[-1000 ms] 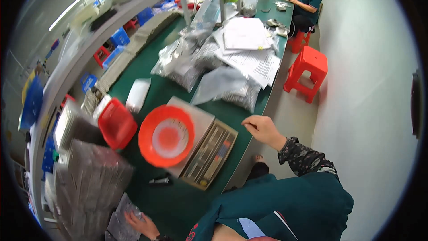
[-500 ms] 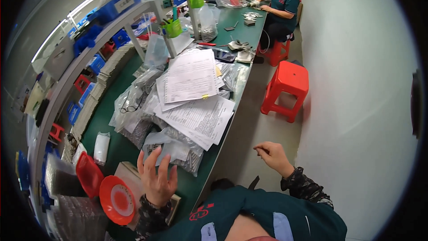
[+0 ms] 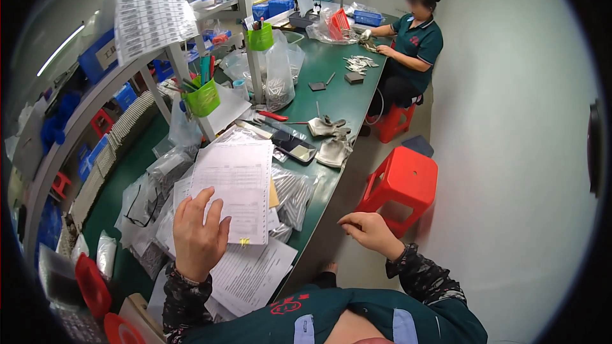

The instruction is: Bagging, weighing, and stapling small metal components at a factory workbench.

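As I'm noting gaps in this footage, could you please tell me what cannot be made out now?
All in the head view:
Clipped sheet: print too small to read; lower left corner behind the left hand.
Right hand: whether it pinches anything, hidden inside its curled grip.
Red bowl: lower part cut off by the lower edge.
Bagged metal parts: partly hidden beneath the clipped sheet.

White printed sheets [image 3: 247, 197], yellow clip [image 3: 244, 241] on near edge, overlapping loose papers [image 3: 255, 274].

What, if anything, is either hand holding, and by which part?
Left hand: nothing visible, fingers spread over the papers. Right hand: fingertips pinched; whether they hold anything cannot be told.
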### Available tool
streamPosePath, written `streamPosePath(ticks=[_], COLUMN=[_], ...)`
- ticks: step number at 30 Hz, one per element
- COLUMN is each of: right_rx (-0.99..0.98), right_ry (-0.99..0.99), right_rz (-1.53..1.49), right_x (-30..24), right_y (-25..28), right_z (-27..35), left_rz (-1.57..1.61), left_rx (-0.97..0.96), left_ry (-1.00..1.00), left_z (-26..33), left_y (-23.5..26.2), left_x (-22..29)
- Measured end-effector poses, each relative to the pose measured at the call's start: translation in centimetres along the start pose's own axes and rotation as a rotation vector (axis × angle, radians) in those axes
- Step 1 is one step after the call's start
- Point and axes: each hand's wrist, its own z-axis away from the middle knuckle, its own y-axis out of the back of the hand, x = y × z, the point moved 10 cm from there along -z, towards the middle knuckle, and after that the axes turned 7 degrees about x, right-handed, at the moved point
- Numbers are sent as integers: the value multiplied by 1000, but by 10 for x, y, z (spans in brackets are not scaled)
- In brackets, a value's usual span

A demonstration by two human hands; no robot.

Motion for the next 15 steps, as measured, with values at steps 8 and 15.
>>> streamPosePath(ticks=[8, 15], right_rx=[-59, -287], right_ry=[-203, -154], right_rz=[-52, -237], right_x=[101, 136], right_y=[73, 65], right_z=[-117, -255], left_rz=[53, 47], left_rx=[-157, -310], left_ry=[-37, 103], left_z=[-104, -151], left_y=[-73, -132], left_x=[6, -6])
